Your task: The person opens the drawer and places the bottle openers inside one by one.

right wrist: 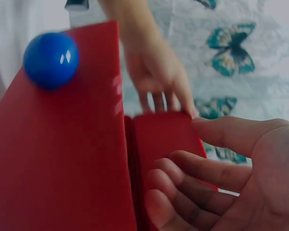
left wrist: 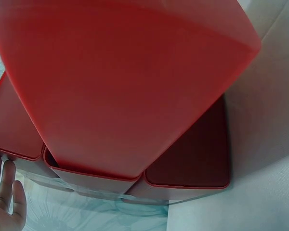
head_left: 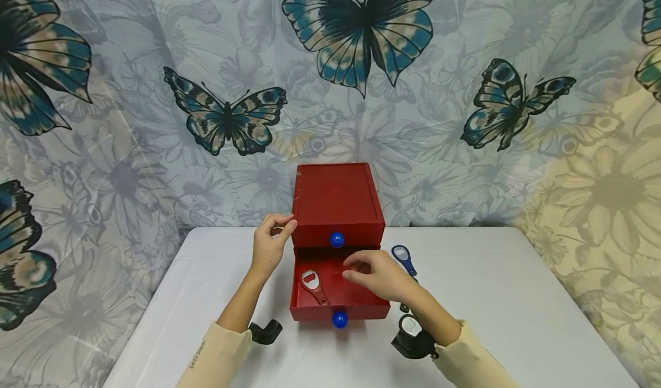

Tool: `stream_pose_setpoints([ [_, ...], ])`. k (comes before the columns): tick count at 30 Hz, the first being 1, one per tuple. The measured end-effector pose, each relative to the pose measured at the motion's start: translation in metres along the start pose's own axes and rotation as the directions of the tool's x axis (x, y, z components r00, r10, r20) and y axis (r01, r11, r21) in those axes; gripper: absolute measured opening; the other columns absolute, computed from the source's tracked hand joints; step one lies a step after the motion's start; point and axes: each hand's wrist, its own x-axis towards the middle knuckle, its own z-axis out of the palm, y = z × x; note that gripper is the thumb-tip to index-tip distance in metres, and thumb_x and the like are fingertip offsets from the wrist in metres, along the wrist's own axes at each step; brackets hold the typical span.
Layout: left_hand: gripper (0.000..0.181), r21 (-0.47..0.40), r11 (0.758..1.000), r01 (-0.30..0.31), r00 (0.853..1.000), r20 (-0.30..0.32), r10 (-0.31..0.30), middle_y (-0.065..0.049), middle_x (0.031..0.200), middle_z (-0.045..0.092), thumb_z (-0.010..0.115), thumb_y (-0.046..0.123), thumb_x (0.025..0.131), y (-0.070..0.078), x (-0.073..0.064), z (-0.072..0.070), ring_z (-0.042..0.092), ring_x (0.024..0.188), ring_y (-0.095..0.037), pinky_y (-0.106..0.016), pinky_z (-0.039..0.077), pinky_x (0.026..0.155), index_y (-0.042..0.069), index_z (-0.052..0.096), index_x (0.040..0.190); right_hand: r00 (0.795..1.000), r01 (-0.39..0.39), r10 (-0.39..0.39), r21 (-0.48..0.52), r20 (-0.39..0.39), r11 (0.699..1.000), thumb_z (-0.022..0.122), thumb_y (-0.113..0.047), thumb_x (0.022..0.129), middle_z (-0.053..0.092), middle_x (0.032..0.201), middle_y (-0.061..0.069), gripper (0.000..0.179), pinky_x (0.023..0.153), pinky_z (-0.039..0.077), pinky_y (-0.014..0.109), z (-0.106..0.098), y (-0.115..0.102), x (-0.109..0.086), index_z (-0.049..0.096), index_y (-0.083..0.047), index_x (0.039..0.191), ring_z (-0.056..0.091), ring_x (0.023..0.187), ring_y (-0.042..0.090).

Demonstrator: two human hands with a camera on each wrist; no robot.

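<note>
Cream sleeves [head_left: 219, 356] up front, and centre stage it's the pulled-out lower drawer [head_left: 310, 313]!
Look inside: one red-handled piece [head_left: 315, 287] lies on the drawer's floor, towards the left, while the right hand [head_left: 379, 273] hovers over the right part, fingers softly bent, thumb apart, nothing held. Smart play, I'd judge: lift those fingertips clear of the rim first; if the drawer is to slide, push centrally at its blue knob [head_left: 339, 319] so it doesn't skew. Out on the flank, the left hand [head_left: 269, 244] touches the side of the red cabinet [head_left: 335, 196], fingers loosely extended, gripping nothing; light, steady bracing there should stop any skating. Wider still, a blue-handled piece [head_left: 405, 263] sits right of the cabinet on the white bench [head_left: 490, 296], safely outside the drawer's path.
</note>
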Motion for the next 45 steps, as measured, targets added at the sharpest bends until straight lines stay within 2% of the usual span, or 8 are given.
stream_pose_setpoints([
  [5, 0.016, -0.008, 1.000, -0.005, 1.000, 0.003, 0.005, -0.028, 0.103, 0.065, 0.067, 0.000, 0.089, 0.000, 0.000, 0.000, 0.056, 0.088, 0.005, -0.022, 0.050, 0.078, -0.012, 0.067, 0.099, 0.996, -0.063, 0.065, 0.031, -0.069, 0.998, 0.066, -0.020, 0.092, 0.071, 0.091, 0.003, 0.021, 0.067, 0.054, 0.020, -0.018, 0.024, -0.016, 0.070, -0.004, 0.105, 0.062, 0.079, 0.011],
  [9, 0.016, -0.005, 1.000, -0.012, 1.000, 0.000, 0.012, -0.028, 0.103, 0.065, 0.067, 0.000, 0.089, -0.001, 0.000, 0.000, 0.057, 0.088, 0.005, -0.023, 0.051, 0.079, -0.013, 0.067, 0.099, 0.984, -0.125, 0.128, 0.032, -0.121, 0.992, 0.066, -0.018, 0.092, 0.071, 0.093, 0.005, 0.020, 0.067, 0.053, 0.020, -0.028, 0.042, -0.025, 0.071, -0.003, 0.105, 0.062, 0.077, 0.012],
  [16, 0.016, -0.005, 1.000, -0.021, 1.000, -0.004, 0.021, -0.028, 0.102, 0.065, 0.067, 0.000, 0.089, -0.003, 0.000, 0.000, 0.057, 0.087, 0.005, -0.021, 0.051, 0.078, -0.013, 0.067, 0.099, 0.960, -0.240, 0.233, -0.022, -0.156, 0.971, 0.067, -0.017, 0.091, 0.070, 0.083, 0.005, 0.017, 0.062, 0.051, 0.025, -0.029, 0.072, -0.040, 0.071, -0.001, 0.098, 0.061, 0.073, 0.014],
  [22, 0.015, -0.008, 1.000, -0.012, 1.000, -0.009, 0.012, -0.026, 0.102, 0.065, 0.067, 0.000, 0.089, -0.004, 0.000, 0.001, 0.057, 0.087, 0.006, -0.018, 0.050, 0.078, -0.012, 0.067, 0.098, 0.923, -0.362, 0.342, -0.101, -0.173, 0.927, 0.071, -0.016, 0.086, 0.065, 0.080, 0.005, 0.025, 0.059, 0.048, 0.027, -0.022, 0.099, -0.056, 0.068, 0.004, 0.100, 0.058, 0.072, 0.015],
  [29, 0.017, -0.014, 1.000, -0.017, 1.000, -0.008, 0.017, -0.028, 0.101, 0.064, 0.067, 0.000, 0.089, -0.005, 0.000, 0.001, 0.056, 0.087, 0.005, -0.018, 0.050, 0.078, -0.012, 0.067, 0.099, 0.874, -0.483, 0.465, -0.152, -0.140, 0.862, 0.075, -0.018, 0.081, 0.059, 0.079, 0.006, 0.043, 0.056, 0.042, 0.029, -0.010, 0.123, -0.076, 0.062, 0.009, 0.112, 0.051, 0.067, 0.017],
  [35, 0.017, -0.019, 1.000, -0.011, 1.000, 0.004, 0.011, -0.028, 0.103, 0.064, 0.067, 0.002, 0.089, -0.005, -0.001, 0.001, 0.056, 0.088, 0.004, -0.016, 0.049, 0.078, -0.012, 0.067, 0.099, 0.848, -0.528, 0.509, -0.158, -0.146, 0.835, 0.081, -0.015, 0.073, 0.057, 0.076, 0.006, 0.052, 0.055, 0.041, 0.028, 0.004, 0.136, -0.092, 0.059, 0.011, 0.114, 0.050, 0.066, 0.017],
  [39, 0.018, -0.017, 1.000, -0.004, 1.000, 0.002, 0.004, -0.028, 0.102, 0.064, 0.067, 0.002, 0.089, -0.005, -0.001, 0.001, 0.056, 0.088, 0.005, -0.015, 0.049, 0.078, -0.012, 0.067, 0.100, 0.841, -0.538, 0.513, -0.173, -0.169, 0.825, 0.082, -0.011, 0.070, 0.058, 0.074, 0.007, 0.051, 0.055, 0.041, 0.028, 0.008, 0.137, -0.098, 0.060, 0.012, 0.110, 0.050, 0.065, 0.018],
  [45, 0.018, -0.018, 1.000, -0.001, 1.000, -0.001, 0.001, -0.027, 0.102, 0.064, 0.068, 0.002, 0.089, -0.005, -0.001, 0.001, 0.056, 0.088, 0.005, -0.016, 0.049, 0.079, -0.011, 0.067, 0.101, 0.835, -0.549, 0.509, -0.236, -0.210, 0.802, 0.080, -0.009, 0.070, 0.061, 0.075, 0.009, 0.044, 0.057, 0.047, 0.032, 0.012, 0.138, -0.100, 0.062, 0.014, 0.103, 0.054, 0.066, 0.019],
])
